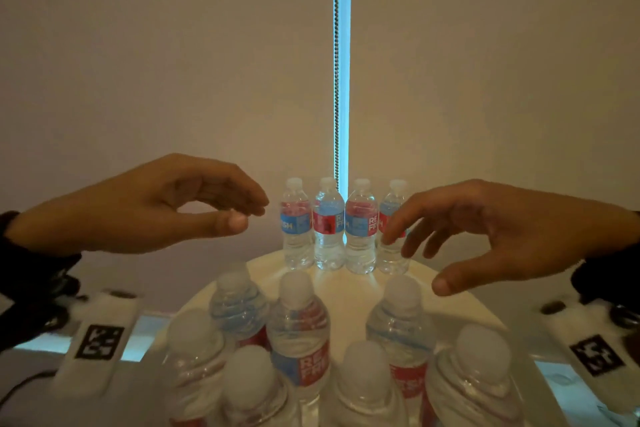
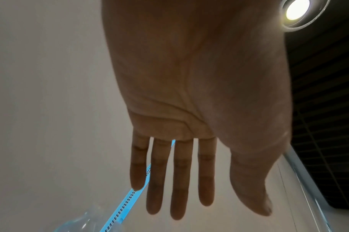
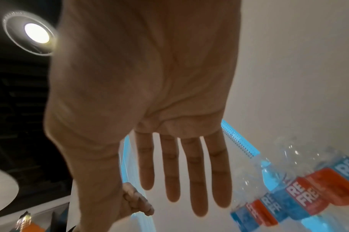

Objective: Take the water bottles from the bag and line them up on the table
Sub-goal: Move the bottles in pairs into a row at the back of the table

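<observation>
Four water bottles (image 1: 344, 225) stand touching in a row at the table's (image 1: 349, 291) far edge; others wait upright nearer. Both the left hand (image 1: 166, 204) and right hand (image 1: 498, 236) hover released, holding nothing. Best to grip the next bottle at its label and set it flush beside the row's end.

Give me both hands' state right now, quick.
Left hand: open, fingers relaxed, holding nothing.
Right hand: open, fingers spread, holding nothing, in front of the row's rightmost water bottle.
</observation>
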`<state>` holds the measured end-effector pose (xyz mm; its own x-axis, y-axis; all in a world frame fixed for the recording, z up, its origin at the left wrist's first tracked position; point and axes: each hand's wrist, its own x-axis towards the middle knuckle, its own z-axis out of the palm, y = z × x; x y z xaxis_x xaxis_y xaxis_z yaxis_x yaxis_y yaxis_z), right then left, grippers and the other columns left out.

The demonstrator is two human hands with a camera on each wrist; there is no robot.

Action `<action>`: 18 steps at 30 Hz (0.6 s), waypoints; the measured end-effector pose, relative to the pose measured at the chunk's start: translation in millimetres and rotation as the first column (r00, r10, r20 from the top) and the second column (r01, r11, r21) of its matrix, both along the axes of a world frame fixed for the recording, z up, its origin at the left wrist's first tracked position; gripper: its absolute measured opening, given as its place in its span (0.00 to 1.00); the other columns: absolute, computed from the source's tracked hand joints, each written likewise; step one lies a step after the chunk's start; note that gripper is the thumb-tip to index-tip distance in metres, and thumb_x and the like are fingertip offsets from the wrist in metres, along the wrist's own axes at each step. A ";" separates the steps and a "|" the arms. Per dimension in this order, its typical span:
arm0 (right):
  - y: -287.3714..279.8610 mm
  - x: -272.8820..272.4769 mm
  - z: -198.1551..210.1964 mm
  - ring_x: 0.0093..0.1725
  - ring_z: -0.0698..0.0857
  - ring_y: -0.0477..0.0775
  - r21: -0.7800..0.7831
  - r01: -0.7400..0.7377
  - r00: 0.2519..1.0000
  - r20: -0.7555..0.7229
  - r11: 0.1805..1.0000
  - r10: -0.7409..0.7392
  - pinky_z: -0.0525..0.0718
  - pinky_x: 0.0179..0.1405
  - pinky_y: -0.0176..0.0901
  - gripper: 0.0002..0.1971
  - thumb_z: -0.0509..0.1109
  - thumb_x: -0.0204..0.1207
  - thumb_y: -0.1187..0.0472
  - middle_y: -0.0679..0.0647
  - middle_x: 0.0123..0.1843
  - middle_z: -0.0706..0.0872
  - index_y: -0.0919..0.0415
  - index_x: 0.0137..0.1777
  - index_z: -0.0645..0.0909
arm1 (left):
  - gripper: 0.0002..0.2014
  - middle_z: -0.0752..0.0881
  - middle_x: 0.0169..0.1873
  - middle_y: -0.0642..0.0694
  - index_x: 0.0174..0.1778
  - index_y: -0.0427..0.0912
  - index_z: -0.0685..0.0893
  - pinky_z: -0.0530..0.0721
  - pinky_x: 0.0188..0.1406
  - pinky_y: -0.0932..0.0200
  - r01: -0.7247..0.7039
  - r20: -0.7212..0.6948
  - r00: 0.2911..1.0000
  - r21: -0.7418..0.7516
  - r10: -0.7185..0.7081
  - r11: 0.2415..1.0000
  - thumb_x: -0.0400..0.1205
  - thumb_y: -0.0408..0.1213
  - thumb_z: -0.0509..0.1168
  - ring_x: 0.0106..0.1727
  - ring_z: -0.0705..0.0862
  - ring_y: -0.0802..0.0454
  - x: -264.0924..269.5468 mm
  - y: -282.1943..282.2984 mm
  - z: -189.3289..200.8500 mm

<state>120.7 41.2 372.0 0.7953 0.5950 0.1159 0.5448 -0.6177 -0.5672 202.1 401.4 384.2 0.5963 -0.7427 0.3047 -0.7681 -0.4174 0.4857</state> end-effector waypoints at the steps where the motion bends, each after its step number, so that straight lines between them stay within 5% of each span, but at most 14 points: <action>1: 2.8 -1.4 -2.3 0.64 0.89 0.50 -0.031 -0.025 0.999 -0.027 0.999 0.025 0.89 0.64 0.51 0.26 0.82 0.69 0.56 0.42 0.68 0.86 0.44 0.68 0.81 | 0.25 0.92 0.59 0.58 0.61 0.62 0.87 0.86 0.62 0.65 0.007 -0.020 1.000 0.028 -0.006 1.000 0.72 0.69 0.69 0.63 0.90 0.56 -6.5 5.5 -6.6; 4: 11.4 -0.2 -10.4 0.68 0.87 0.48 -0.120 -0.085 0.994 -0.075 0.989 0.076 0.88 0.66 0.52 0.28 0.82 0.72 0.57 0.40 0.72 0.83 0.40 0.70 0.79 | 0.26 0.89 0.64 0.61 0.65 0.66 0.83 0.84 0.65 0.67 0.024 -0.141 0.990 0.070 -0.014 0.997 0.72 0.65 0.72 0.67 0.87 0.60 -18.9 15.8 -26.6; 7: 18.9 1.7 -15.8 0.65 0.88 0.49 -0.141 -0.112 0.992 -0.075 0.984 0.102 0.90 0.63 0.55 0.24 0.81 0.74 0.58 0.42 0.69 0.85 0.46 0.70 0.81 | 0.24 0.88 0.66 0.55 0.67 0.61 0.83 0.87 0.65 0.57 0.021 -0.263 0.965 0.029 -0.013 0.999 0.75 0.56 0.75 0.67 0.87 0.56 -22.6 17.8 -40.8; 12: 22.2 1.3 -18.4 0.56 0.92 0.54 -0.110 -0.127 0.991 -0.057 0.986 0.121 0.92 0.54 0.61 0.17 0.79 0.77 0.62 0.49 0.60 0.90 0.60 0.65 0.85 | 0.13 0.93 0.57 0.52 0.60 0.48 0.88 0.89 0.61 0.57 -0.017 -0.209 0.977 0.042 0.025 0.999 0.80 0.42 0.71 0.60 0.91 0.52 -22.6 13.0 -46.2; 14: 21.0 2.3 -19.0 0.53 0.92 0.56 -0.103 -0.135 0.991 -0.033 0.986 0.132 0.92 0.52 0.61 0.16 0.77 0.78 0.61 0.50 0.59 0.90 0.62 0.64 0.85 | 0.11 0.94 0.53 0.51 0.58 0.46 0.89 0.89 0.57 0.60 -0.013 -0.190 0.982 0.032 0.019 0.999 0.81 0.41 0.70 0.56 0.92 0.51 -22.4 11.4 -45.8; 18: 17.0 9.4 -15.2 0.43 0.90 0.57 -0.057 -0.107 0.993 -0.053 0.993 0.104 0.94 0.46 0.61 0.12 0.76 0.79 0.64 0.48 0.50 0.91 0.65 0.61 0.86 | 0.10 0.94 0.47 0.50 0.55 0.48 0.89 0.92 0.51 0.50 -0.031 -0.143 0.989 0.034 0.035 0.999 0.81 0.45 0.70 0.49 0.92 0.54 -15.0 8.7 -43.2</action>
